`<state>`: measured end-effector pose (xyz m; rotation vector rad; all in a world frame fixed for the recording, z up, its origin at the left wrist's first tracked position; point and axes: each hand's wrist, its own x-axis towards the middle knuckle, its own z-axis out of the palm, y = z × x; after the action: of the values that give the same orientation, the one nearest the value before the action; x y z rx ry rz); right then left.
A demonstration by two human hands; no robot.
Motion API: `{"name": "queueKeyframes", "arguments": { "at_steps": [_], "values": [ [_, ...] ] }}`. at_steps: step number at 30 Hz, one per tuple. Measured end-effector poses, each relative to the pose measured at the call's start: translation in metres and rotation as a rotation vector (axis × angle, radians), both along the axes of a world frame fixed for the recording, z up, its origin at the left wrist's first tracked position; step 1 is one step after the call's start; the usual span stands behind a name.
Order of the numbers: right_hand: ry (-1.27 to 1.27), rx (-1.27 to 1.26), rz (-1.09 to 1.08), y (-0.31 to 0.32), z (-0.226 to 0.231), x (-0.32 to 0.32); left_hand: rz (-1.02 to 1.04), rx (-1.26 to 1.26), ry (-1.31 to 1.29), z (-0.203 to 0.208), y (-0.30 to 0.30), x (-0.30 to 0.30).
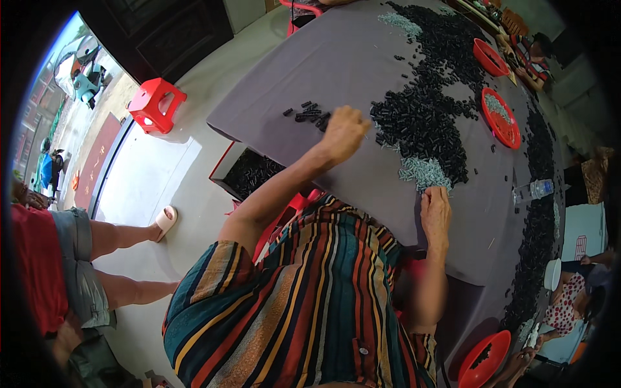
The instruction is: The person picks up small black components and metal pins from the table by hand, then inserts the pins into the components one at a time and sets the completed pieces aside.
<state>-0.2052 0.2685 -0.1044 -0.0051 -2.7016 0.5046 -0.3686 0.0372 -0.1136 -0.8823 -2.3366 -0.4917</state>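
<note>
My left hand [345, 134] is above the grey-covered table, its fingers curled together; what they hold, if anything, is hidden. Close by its left side lies a small group of short black cylindrical pieces [309, 112]. A large heap of the same black pieces [420, 123] spreads to its right. My right hand [436, 212] is at the near edge of a small pile of thin light blue-grey pieces [424, 172]. Its fingertips are pressed together there, and whatever is between them is too small to make out.
Under the table's near left edge stands an open box [249, 173] of black pieces. Red bowls [501, 119] and a clear plastic bottle [535, 190] stand on the right side. A red stool [157, 105] is on the floor at left. Other people sit along the far right edge; one stands at left.
</note>
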Motion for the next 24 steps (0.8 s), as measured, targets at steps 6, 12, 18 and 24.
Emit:
{"name": "queueKeyframes", "arguments": {
  "at_steps": [6, 12, 18, 24],
  "values": [
    [0.097, 0.012, -0.05, -0.003, -0.013, 0.005, -0.165, -0.03, -0.078, -0.002, 0.065, -0.013],
    [0.257, -0.043, 0.008, -0.007, -0.015, 0.002, -0.076, -0.073, -0.112, -0.008, 0.1, -0.02],
    [0.225, -0.146, -0.064, -0.004, -0.008, 0.011, -0.266, 0.254, -0.18, -0.002, 0.095, -0.012],
    [0.292, -0.188, -0.055, -0.008, -0.008, 0.001, -0.349, 0.581, -0.84, 0.03, 0.055, 0.045]
  ]
}}
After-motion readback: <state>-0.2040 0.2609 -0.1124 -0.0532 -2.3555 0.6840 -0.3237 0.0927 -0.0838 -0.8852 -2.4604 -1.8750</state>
